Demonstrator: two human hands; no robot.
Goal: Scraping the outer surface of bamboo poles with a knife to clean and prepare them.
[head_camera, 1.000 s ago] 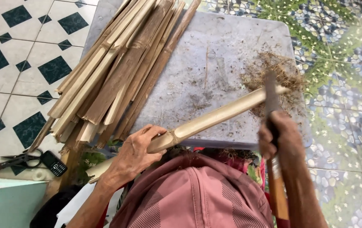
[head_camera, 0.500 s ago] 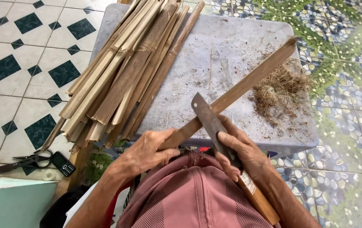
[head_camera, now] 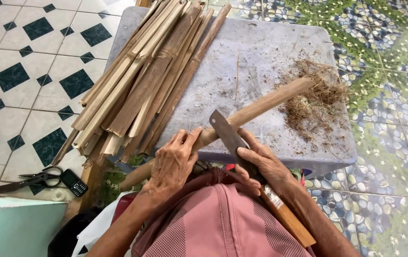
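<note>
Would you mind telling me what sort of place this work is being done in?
Probably a home patio or tiled porch used as a craft spot. The floor has patterned tiles, a low grey table holds a pile of split bamboo strips and shavings, and scissors lie on the floor.

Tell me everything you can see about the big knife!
The knife has a flat, dull grey metal blade with a squared tip and a long brown wooden handle that runs back past the wrist. The right hand grips it where blade meets handle, fingers wrapped over it. The blade slants up to the left, and its edge rests across the bamboo stick, close to the left hand that holds that stick. It looks worn and scuffed, not shiny.
</note>
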